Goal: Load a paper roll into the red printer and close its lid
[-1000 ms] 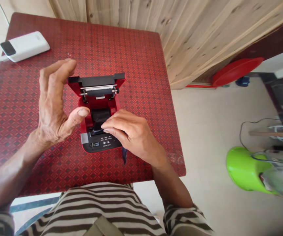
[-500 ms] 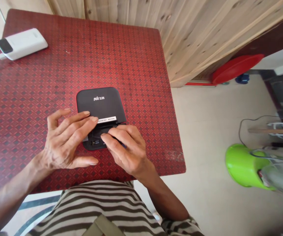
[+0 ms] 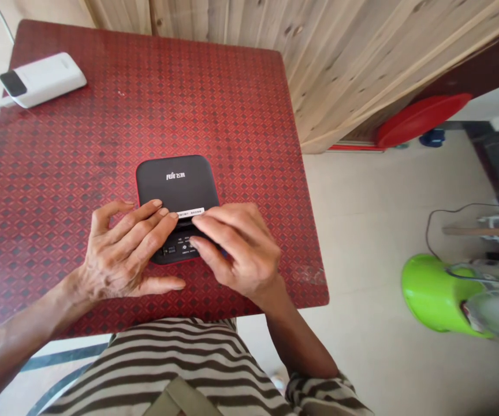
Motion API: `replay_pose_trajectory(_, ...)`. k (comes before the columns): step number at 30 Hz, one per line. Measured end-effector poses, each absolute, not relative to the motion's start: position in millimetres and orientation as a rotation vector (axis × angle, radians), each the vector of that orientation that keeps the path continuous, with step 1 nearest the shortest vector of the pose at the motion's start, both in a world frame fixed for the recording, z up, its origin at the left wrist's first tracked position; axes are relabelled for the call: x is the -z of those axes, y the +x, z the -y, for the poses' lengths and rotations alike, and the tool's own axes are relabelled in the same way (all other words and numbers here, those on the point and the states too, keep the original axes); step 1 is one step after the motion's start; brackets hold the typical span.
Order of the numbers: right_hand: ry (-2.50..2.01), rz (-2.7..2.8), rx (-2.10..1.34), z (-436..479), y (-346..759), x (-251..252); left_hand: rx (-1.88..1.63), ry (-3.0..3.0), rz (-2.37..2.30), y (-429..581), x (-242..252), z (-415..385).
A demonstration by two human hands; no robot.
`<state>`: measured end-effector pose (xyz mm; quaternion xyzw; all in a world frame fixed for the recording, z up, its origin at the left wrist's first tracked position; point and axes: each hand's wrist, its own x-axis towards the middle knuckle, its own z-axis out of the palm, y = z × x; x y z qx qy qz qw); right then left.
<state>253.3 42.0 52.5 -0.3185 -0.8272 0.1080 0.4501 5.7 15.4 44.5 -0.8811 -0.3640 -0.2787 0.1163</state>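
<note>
A flat black device [image 3: 174, 190] with rounded corners, a white logo and a white label strip lies on the red patterned table [image 3: 232, 127]. My left hand [image 3: 123, 248] rests over its left side, fingers stretched out and fingertips touching the casing by the label. Over the lower right part, my right hand [image 3: 243, 248] has its thumb and fingers drawn together on a thin black cover flap, mostly hidden beneath them. Below the label, an exposed recess [image 3: 184, 247] shows small white markings and a slot.
A white power bank [image 3: 48, 80] with a dark end and a cable lies at the table's far left corner. Beyond the table's right edge, a green bucket [image 3: 427, 292] stands on the floor. A red round basin [image 3: 423, 120] leans near the wooden wall [image 3: 232, 20].
My right hand has shifted up and right, bringing the black flap toward the label. More of the marked recess now shows. My left hand has moved slightly right, still on the device.
</note>
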Motion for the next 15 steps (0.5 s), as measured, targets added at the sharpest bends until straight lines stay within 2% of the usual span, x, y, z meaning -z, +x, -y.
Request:
replay_pose_trajectory(4, -0.966, 1.87, -0.39, -73.1, 273.9, -36.3, 1.03, -2.612, 1.198, 4.4, -37.5, -14.3)
replay_pose_trajectory(8, -1.097, 1.889, -0.672, -105.9, 285.9, 11.2, 1.221, -2.522, 1.32, 0.4, -23.6, -0.4)
replay_pose_trajectory(11, -1.114, 1.931, -0.72, -115.5, 284.7, 38.0, 1.204, -2.416, 1.36, -3.5, -13.0, 13.8)
replay_pose_trajectory(15, -1.148, 1.954, -0.705, -114.9, 282.3, 45.2, 1.098, -2.338, 1.384, -3.3, -6.6, 24.5)
